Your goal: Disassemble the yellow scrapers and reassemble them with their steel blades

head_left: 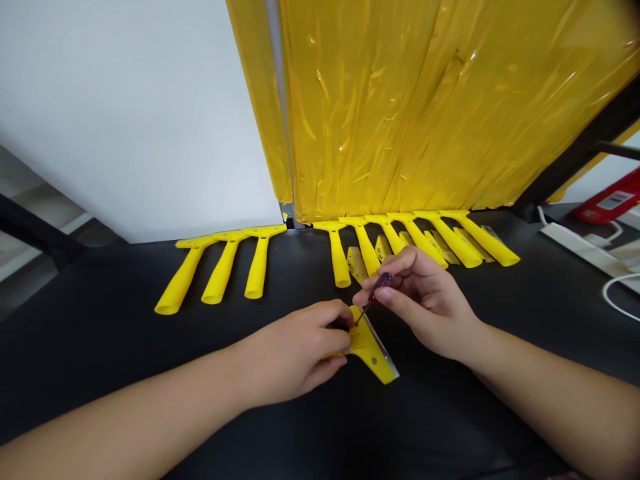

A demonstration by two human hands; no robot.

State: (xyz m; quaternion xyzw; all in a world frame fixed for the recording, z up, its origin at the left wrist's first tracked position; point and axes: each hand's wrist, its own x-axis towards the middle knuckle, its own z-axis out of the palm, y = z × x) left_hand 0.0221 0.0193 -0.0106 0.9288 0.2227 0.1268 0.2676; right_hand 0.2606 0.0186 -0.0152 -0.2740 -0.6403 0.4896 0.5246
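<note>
My left hand (320, 347) is closed around the handle of a yellow scraper (373, 353), holding it low over the black table. A thin metal blade edge runs along the scraper's right side, and a screw shows near its lower end. Between the fingertips of my right hand (425, 300) is a small screwdriver (383, 283) with a dark purple-red handle. Its shaft slants down to the scraper's upper end, where the tip meets the head close to my left fingers. Most of the scraper's handle is hidden under my left hand.
Several yellow scraper handles (259, 267) line the back of the black table (115, 373), some with loose yellow blade plates (356, 263) beside them. Behind stand a white panel (140, 120) and yellow plastic sheeting (400, 113). A white power strip (585, 247) and a red object (615, 200) lie at right.
</note>
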